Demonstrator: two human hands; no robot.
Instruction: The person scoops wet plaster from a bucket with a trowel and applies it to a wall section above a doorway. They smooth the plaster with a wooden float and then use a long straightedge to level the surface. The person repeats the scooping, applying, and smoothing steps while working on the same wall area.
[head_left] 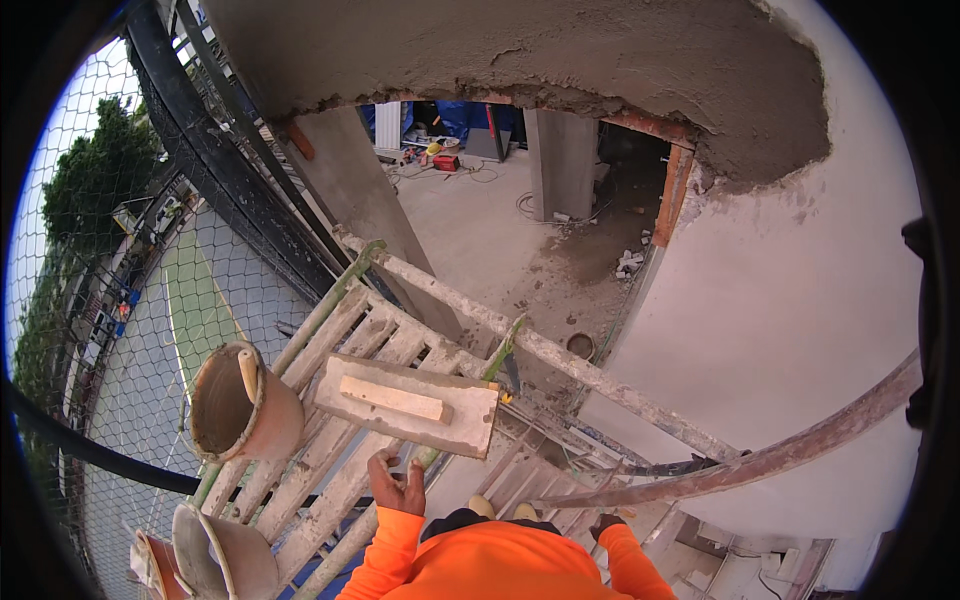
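Observation:
My left hand (398,485) is over the edge of the slatted scaffold platform (290,480). Its thumb and fingers are bent and apart, with nothing seen between them. Just beyond it, a rectangular plastering float (470,420) lies on the slats with its wooden handle (395,398) facing up. Down by my right side, my right hand (605,524) is close to a curved rusty pipe (690,488). Its fingers are too small and dark to make out. To the left stands a mortar-crusted bucket (285,415) with a wooden tool handle (248,375) sticking out.
Two more buckets, a grey one (240,560) and an orange one (160,565), stand at lower left. A mortar-spattered rail (560,355) crosses before the opening. Wet grey plaster (560,60) covers the wall above. Netting (120,260) hangs at left, with a drop behind it.

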